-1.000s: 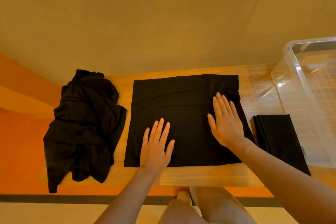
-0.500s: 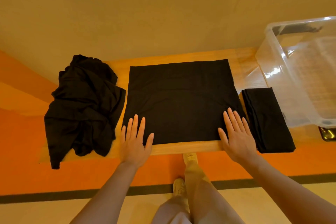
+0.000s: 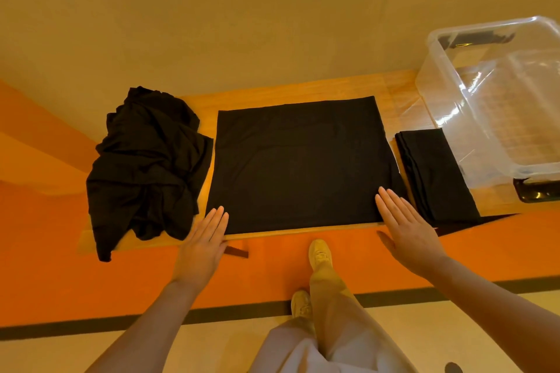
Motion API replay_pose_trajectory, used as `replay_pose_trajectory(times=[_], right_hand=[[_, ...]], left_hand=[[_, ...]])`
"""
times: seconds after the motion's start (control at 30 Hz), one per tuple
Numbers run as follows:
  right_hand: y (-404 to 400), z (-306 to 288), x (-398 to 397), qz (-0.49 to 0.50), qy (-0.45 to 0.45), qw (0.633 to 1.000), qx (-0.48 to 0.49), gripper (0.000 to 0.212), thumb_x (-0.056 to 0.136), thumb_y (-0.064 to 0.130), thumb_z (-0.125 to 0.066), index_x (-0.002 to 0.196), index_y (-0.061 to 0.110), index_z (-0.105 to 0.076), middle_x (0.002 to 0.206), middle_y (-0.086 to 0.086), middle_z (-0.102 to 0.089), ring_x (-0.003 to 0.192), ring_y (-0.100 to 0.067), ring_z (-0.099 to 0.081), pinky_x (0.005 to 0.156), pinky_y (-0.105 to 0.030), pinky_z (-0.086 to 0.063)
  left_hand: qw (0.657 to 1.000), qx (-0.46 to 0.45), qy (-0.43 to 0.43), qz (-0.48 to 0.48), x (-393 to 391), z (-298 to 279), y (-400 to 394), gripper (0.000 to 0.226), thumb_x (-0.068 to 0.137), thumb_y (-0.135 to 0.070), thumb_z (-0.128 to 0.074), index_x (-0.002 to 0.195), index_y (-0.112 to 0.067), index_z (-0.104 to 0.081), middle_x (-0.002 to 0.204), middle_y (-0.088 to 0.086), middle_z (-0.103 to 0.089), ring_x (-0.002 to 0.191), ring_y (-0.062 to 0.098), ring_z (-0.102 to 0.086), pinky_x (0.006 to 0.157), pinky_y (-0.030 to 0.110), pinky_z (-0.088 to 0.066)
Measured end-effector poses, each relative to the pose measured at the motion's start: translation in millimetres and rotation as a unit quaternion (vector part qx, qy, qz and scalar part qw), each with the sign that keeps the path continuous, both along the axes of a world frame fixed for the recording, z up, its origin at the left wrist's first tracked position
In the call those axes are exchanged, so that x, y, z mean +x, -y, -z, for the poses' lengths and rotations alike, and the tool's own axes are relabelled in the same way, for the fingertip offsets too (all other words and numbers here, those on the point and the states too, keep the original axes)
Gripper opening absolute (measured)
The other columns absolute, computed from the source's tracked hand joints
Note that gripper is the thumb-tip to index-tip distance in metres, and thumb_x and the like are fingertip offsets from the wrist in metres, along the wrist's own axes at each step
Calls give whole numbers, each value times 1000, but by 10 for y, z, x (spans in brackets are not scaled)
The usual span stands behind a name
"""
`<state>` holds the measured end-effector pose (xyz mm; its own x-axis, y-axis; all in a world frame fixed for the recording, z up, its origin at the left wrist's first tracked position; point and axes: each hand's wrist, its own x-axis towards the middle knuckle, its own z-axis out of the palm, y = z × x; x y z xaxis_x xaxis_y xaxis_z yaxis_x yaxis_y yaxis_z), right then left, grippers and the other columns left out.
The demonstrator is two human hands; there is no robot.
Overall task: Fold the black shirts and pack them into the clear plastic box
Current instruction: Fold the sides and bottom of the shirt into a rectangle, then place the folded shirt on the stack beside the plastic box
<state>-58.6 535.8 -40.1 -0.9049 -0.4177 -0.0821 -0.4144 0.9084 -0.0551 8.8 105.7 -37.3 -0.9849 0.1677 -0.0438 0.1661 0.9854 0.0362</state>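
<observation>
Person seen from above: left hand [image 3: 201,247] and right hand [image 3: 407,231] bare, forearms uncovered with no sleeve in view. Loose, pale trousers [image 3: 330,339], apparently beige under the warm light. Light tan lace-up shoes [image 3: 319,253].

Flat black shirt of matt, smooth cloth [image 3: 300,166]. Crumpled heap of black shirts, matt cloth, creased [image 3: 145,166]. Narrow folded black cloth shirt, matt [image 3: 436,175]. Clear plastic box, glossy, with bright glints [image 3: 485,106]. Light wooden worktop, smooth with fine grain [image 3: 394,84]. Orange floor, matt [image 3: 45,266].
</observation>
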Motion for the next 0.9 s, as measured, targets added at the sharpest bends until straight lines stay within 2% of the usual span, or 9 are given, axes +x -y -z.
replay_pose_trajectory(times=[0.07,0.1,0.17,0.3,0.53,0.7,0.83,0.9], right_hand=[[-25,-3,-15,-8,-21,1000,7,72,80,9,-70,144,6,-36,150,-15,-37,140,-28,-31,116,-41,-28],[-26,-19,-18,-4,-24,1000,8,78,71,-2,-75,140,7,-41,146,-15,-43,137,-28,-38,110,-42,-36],[-32,-40,-13,-3,-39,999,3,80,61,-9,-80,134,6,-50,139,-14,-52,129,-29,-48,98,-42,-48],[-81,-68,11,-39,-77,996,-4,72,51,-10,-85,119,4,-64,124,-15,-63,117,-29,-59,85,-42,-56],[-185,-231,36,-88,-90,992,-6,66,38,-6,-91,101,3,-73,108,-14,-71,102,-28,-68,72,-37,-58],[-221,-342,6,-61,-75,994,-59,54,51,-3,-91,101,4,-72,96,-9,-73,89,-24,-72,58,-29,-59],[-326,-396,-39,-29,-80,992,-91,47,61,-1,-87,104,5,-70,97,-9,-71,85,-23,-71,57,-30,-59],[-390,-442,-49,-19,-74,992,-99,49,61,-2,-86,107,5,-69,98,-10,-70,84,-23,-71,59,-31,-60]], left_hand=[[1000,-1,-24,5,25,-35,22,66,61,-12,-90,121,-2,-63,127,16,-61,118,30,-59,94,45,-50],[999,-1,-40,8,35,-60,24,62,56,-7,-91,114,-2,-68,120,16,-66,111,30,-64,90,44,-52],[997,12,-78,20,38,-83,41,53,52,-3,-92,101,-3,-73,107,13,-70,98,27,-69,85,40,-55],[992,37,-112,53,64,-142,105,40,51,1,-92,86,-7,-75,89,6,-71,86,19,-69,81,29,-54],[988,44,-129,78,108,-282,193,44,52,7,-88,93,-3,-74,92,10,-72,88,24,-69,82,37,-55],[983,34,-148,99,75,-384,221,52,53,6,-89,102,2,-72,93,12,-72,86,24,-70,83,37,-55],[985,42,-146,80,91,-406,305,59,59,10,-84,114,2,-66,102,13,-71,92,25,-69,90,38,-51],[984,60,-151,70,99,-467,299,55,59,10,-84,111,2,-67,99,12,-72,92,25,-70,89,39,-51]])
